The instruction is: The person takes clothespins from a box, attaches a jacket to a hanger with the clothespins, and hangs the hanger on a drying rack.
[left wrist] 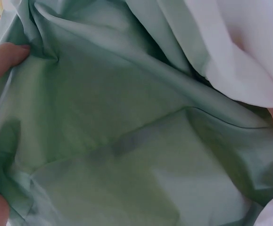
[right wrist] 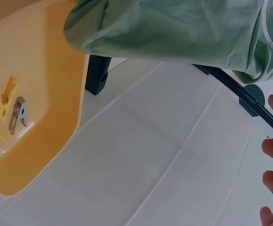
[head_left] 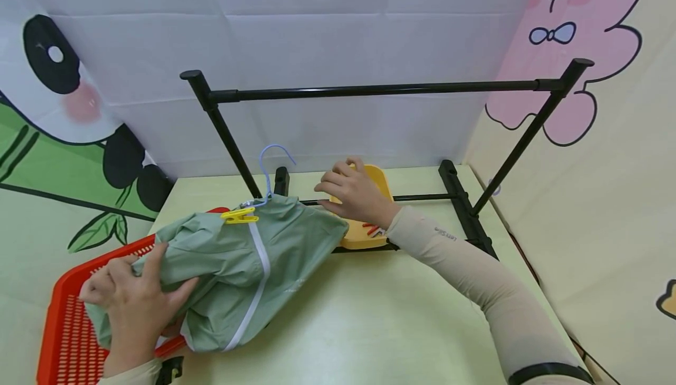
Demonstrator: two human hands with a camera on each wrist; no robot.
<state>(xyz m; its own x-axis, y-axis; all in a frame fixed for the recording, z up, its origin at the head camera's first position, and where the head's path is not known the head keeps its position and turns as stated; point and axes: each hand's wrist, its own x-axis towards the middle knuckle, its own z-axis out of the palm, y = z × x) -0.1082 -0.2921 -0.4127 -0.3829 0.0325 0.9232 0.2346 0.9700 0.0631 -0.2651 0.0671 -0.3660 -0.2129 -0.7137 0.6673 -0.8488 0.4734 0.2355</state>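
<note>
A light green jacket (head_left: 227,262) with a white strip down its front hangs on a blue hanger (head_left: 266,174). One yellow clothespin (head_left: 240,215) is clipped near the hanger. My left hand (head_left: 134,297) grips the jacket's left part over the red basket, thumb and index finger spread apart on the cloth. Green fabric (left wrist: 108,108) fills most of the left wrist view. My right hand (head_left: 356,191) is in front of the yellow tray (head_left: 377,179), its fingers loosely bent and holding nothing. Clothespins (right wrist: 18,115) in yellow, red and grey lie in that tray.
A black rack with a horizontal rail (head_left: 369,90) stands at the back of the pale table (head_left: 396,308). Its right foot (head_left: 470,215) lies beyond my right forearm. The red basket (head_left: 58,308) sits at the left, partly under the jacket.
</note>
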